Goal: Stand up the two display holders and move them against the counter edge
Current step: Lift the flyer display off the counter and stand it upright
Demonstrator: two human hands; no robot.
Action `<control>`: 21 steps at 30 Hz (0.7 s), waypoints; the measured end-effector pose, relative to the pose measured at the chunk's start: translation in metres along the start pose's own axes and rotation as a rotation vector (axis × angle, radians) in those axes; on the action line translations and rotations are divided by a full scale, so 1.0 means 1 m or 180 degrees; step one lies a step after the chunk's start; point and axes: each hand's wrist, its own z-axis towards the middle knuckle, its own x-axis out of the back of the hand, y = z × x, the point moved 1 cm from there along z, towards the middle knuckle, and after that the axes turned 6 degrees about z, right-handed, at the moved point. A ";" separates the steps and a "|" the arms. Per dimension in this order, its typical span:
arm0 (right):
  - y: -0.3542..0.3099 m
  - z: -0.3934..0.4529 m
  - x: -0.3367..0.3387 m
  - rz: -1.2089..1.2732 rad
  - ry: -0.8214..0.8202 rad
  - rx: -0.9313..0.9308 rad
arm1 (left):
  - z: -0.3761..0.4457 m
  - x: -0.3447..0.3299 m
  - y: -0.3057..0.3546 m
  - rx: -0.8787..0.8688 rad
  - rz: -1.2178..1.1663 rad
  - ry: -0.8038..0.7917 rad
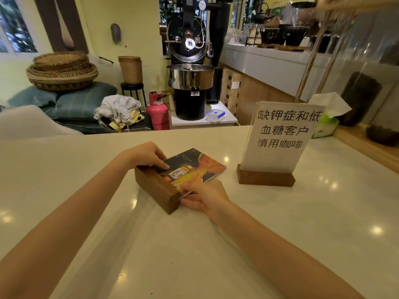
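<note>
On the white counter [280, 223] are two display holders, each a dark wooden block with a clear panel slotted in. The lying holder [172, 178], in the middle, is tipped flat, its panel showing a dark and orange picture of a bottle. The standing holder [274, 152], just to its right and farther back, is upright and carries a white sheet with black Chinese text. The left hand [146, 155] presses fingers onto the lying holder's far end; the right hand [205, 196] pinches its panel's near edge.

Café: coffee roaster [190, 61], service counter [194, 244], customer notice [280, 134].
</note>
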 end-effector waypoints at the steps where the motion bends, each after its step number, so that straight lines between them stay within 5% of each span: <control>1: 0.001 0.001 -0.002 -0.0060 0.0026 0.0051 | 0.000 -0.001 0.000 0.0006 -0.0034 0.0030; 21: -0.039 -0.012 0.045 -0.1794 0.0223 0.2509 | -0.010 -0.021 0.037 -0.1066 -0.1116 0.1652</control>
